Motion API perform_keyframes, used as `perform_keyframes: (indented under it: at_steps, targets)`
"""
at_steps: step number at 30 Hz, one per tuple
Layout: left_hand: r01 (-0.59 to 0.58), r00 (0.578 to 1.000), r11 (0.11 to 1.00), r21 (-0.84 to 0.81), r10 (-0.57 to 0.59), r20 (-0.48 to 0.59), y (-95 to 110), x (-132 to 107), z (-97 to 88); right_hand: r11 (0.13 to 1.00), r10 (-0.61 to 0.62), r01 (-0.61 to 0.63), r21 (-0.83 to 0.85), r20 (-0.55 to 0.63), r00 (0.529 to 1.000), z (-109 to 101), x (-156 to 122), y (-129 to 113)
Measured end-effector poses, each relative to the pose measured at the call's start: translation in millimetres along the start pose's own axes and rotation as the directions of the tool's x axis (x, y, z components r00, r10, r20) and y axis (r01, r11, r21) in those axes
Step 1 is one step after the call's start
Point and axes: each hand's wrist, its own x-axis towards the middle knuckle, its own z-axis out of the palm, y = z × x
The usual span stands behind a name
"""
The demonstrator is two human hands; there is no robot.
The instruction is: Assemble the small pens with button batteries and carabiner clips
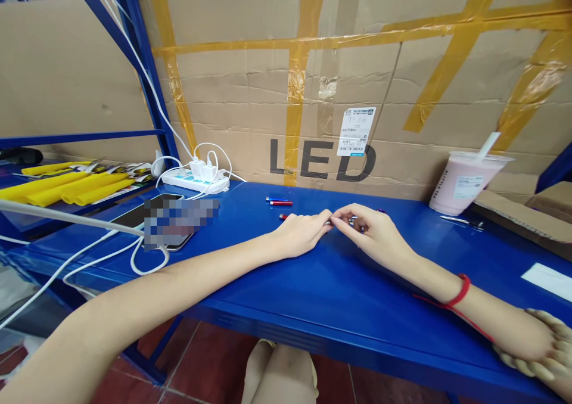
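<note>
My left hand (304, 232) rests low over the blue desk, fingers closed and pressed together. Its fingertips meet those of my right hand (373, 228), which is curled in a pinch. Between them shows a small dark, shiny piece, mostly hidden by the fingers. Behind my left hand a red end (283, 217) pokes out; the rest of it is covered. Small shiny pieces (353, 220) show past my right fingers, too hidden to name. Just beyond lie a blue pen-like stick (273, 199) and a red pen-like stick (281, 204), side by side.
A plastic cup (465, 183) with a straw stands at the right, near a cardboard piece (522, 219) and a white slip (549, 280). Phones (181, 237), white cables and a power strip (194, 180) occupy the left. A large taped carton (250, 106) backs the desk.
</note>
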Motion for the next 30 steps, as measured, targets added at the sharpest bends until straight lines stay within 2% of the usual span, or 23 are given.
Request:
perform_keyframes:
  at_steps: [8,18,30]
  targets:
    - [-0.008,1.000,0.999,-0.032,0.009,0.009,-0.3,0.1,-0.2,0.994,0.059,-0.061,0.092,0.034,0.998,1.2,1.0,2.1]
    - [-0.089,0.995,0.996,-0.028,0.090,0.040,-3.1,0.0,-0.9,0.998,0.031,-0.034,0.047,0.068,0.997,1.5,0.5,2.4]
    - [-0.128,0.990,0.992,-0.019,0.129,0.059,-4.6,0.5,-1.7,1.000,-0.016,0.016,-0.002,0.125,0.992,2.3,-0.6,4.5]
